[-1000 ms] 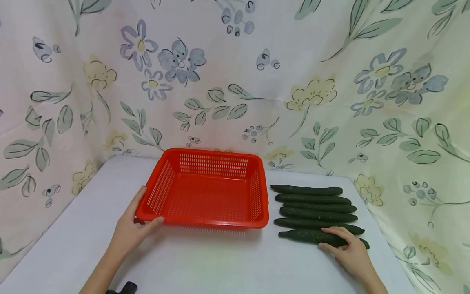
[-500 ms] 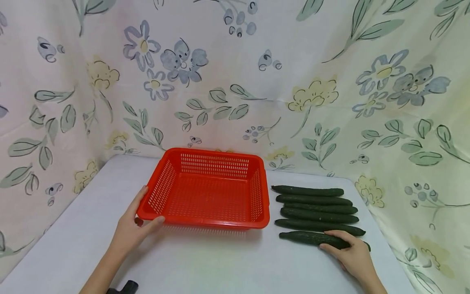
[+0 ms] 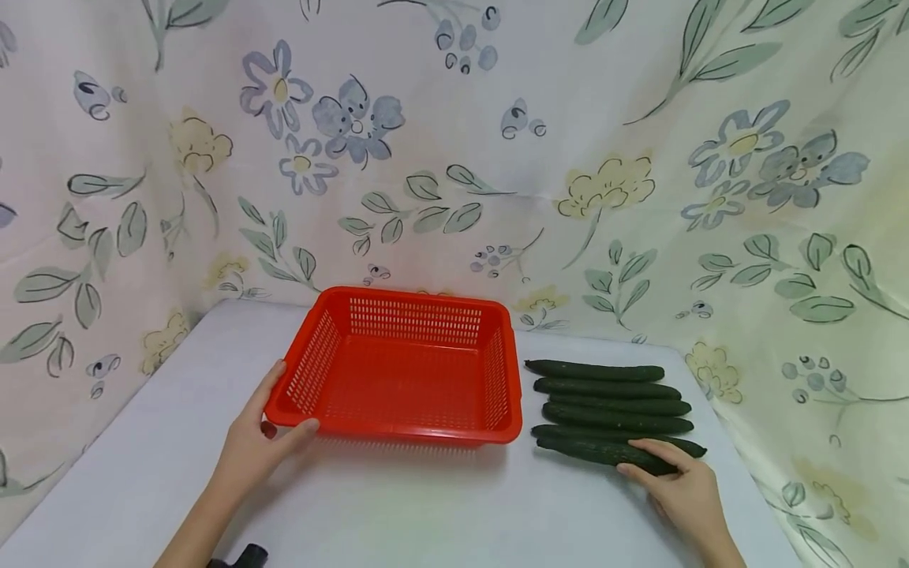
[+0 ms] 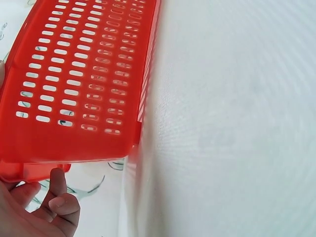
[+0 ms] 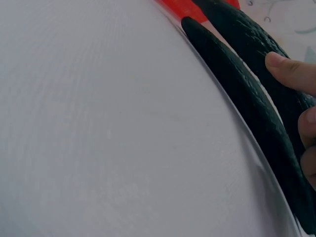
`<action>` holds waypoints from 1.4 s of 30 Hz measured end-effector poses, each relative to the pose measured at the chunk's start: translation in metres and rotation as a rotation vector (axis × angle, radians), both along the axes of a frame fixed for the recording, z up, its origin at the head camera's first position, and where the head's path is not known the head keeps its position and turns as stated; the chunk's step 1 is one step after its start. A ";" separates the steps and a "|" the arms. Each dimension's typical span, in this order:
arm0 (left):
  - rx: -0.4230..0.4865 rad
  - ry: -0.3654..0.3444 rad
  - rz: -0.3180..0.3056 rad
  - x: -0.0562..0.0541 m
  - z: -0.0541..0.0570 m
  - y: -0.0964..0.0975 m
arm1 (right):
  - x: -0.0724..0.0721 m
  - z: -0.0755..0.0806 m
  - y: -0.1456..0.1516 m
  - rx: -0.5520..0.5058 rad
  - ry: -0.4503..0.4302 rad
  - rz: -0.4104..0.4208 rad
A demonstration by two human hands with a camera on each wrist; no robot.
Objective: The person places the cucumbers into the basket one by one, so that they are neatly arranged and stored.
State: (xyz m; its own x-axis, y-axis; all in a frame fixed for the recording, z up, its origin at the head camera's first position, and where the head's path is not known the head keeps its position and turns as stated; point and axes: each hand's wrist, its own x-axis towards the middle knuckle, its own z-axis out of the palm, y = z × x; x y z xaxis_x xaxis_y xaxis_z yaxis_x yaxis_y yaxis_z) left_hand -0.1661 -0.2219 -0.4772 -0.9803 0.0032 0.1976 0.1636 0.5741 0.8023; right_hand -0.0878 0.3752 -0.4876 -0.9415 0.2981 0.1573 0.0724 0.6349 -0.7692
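My left hand (image 3: 252, 442) grips the near left corner of a red plastic basket (image 3: 405, 434), thumb along the front rim. In the left wrist view the basket's slotted side wall (image 4: 74, 74) rises beside the curled fingers (image 4: 64, 205). My right hand (image 3: 682, 485) pinches the nearest dark green cucumber (image 3: 582, 450) between thumb and fingers. The right wrist view shows this held cucumber (image 5: 242, 34) raised off the table, apart from another cucumber (image 5: 237, 84) lying there. Its right end is hidden behind my hand.
Several more cucumbers (image 3: 611, 390) lie side by side right of the basket on the white table (image 3: 398, 513). A floral curtain (image 3: 454, 158) hangs behind and at both sides. A small black object (image 3: 250, 554) shows at the bottom left edge.
The nearest cucumber has come up off the table and moved slightly back, now overlapping the one behind it in the head view. My left hand and the basket stay put.
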 end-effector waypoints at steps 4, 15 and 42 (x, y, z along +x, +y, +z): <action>0.005 0.011 0.009 0.000 0.003 0.000 | -0.010 0.007 -0.004 -0.053 -0.003 -0.015; 0.008 0.033 -0.002 0.002 0.000 0.004 | -0.042 0.034 -0.012 -0.175 0.046 -0.054; 0.010 0.006 0.008 0.000 0.000 0.003 | -0.141 0.080 -0.111 -0.162 0.044 0.216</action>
